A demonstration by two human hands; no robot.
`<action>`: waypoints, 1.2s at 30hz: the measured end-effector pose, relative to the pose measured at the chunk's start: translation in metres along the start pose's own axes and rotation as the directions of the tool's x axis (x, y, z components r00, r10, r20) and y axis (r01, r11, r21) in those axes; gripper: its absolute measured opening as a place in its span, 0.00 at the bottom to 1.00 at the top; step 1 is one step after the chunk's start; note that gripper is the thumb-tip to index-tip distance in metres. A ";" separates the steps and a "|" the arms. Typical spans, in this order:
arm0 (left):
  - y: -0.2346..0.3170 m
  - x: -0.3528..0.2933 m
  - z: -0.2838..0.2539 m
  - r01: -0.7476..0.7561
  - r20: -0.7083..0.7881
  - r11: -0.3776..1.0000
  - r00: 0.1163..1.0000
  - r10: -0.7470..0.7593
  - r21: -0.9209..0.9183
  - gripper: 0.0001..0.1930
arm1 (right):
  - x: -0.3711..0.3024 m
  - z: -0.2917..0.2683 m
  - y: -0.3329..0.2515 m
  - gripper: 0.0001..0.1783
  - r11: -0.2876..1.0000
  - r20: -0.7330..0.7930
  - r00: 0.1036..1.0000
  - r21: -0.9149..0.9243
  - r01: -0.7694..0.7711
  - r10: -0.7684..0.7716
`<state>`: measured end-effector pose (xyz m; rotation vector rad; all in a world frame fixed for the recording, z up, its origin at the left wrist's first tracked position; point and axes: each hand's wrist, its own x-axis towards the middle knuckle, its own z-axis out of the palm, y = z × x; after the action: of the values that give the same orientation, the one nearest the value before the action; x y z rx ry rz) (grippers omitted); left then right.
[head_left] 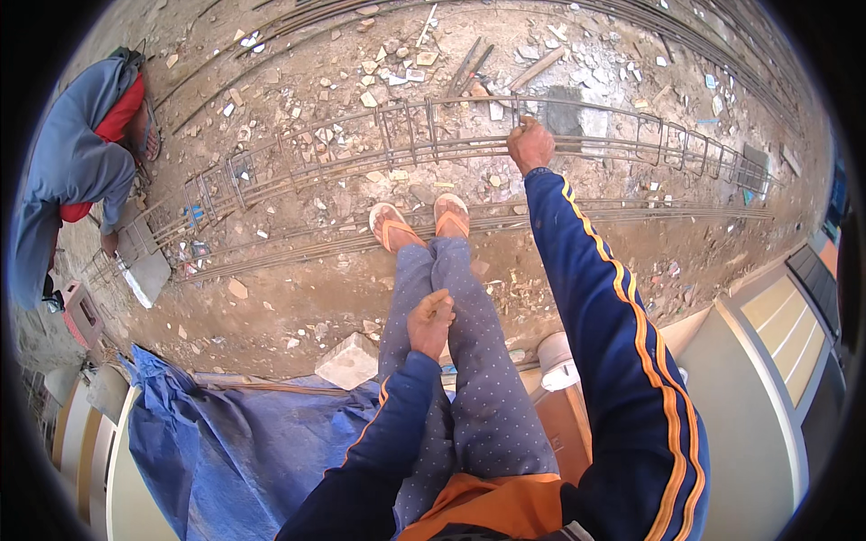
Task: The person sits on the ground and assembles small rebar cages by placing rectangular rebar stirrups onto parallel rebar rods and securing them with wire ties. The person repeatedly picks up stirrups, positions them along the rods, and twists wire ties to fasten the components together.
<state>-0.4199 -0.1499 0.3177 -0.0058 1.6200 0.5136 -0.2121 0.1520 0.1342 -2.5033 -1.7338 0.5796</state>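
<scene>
The fingers of the right hand (530,144) are closed on the metal cage (451,151), which stretches to both sides of them. The left hand (431,323) has its fingers curled in over the trousers (492,397); whether they hold anything, I cannot tell.

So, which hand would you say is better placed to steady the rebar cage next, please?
Probably the right hand: it grips the rebar cage, arm outstretched, while the left hand is over the dotted trousers.
</scene>
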 end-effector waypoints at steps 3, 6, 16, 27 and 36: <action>0.049 0.001 0.001 -0.048 0.068 0.999 0.996 0.049 -0.003 0.18 | 0.014 -0.012 0.033 0.20 0.999 -0.029 1.000 -0.036 -0.011 0.010; 0.092 0.005 -0.015 -0.116 0.077 0.993 0.990 0.115 0.008 0.19 | 0.029 -0.018 0.069 0.20 0.987 -0.037 0.999 -0.156 0.034 -0.040; 0.133 0.067 -0.178 -0.329 -0.224 0.897 0.889 0.399 0.294 0.16 | -0.030 -0.021 0.028 0.29 0.990 -0.248 0.961 -0.093 0.101 -0.122; 0.198 0.215 -0.450 -0.303 -0.623 0.769 0.456 0.636 0.563 0.18 | -0.265 0.064 -0.234 0.21 0.921 0.306 0.922 0.374 0.111 -0.236; 0.246 0.285 -0.522 -0.246 -0.339 0.609 0.648 0.682 0.754 0.18 | -0.324 0.090 -0.407 0.19 0.777 0.577 0.649 0.628 0.036 -0.497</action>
<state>-1.0244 -0.0167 0.1406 0.9508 2.3992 0.3379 -0.7045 -0.0066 0.2398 -1.5889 -1.6817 1.9185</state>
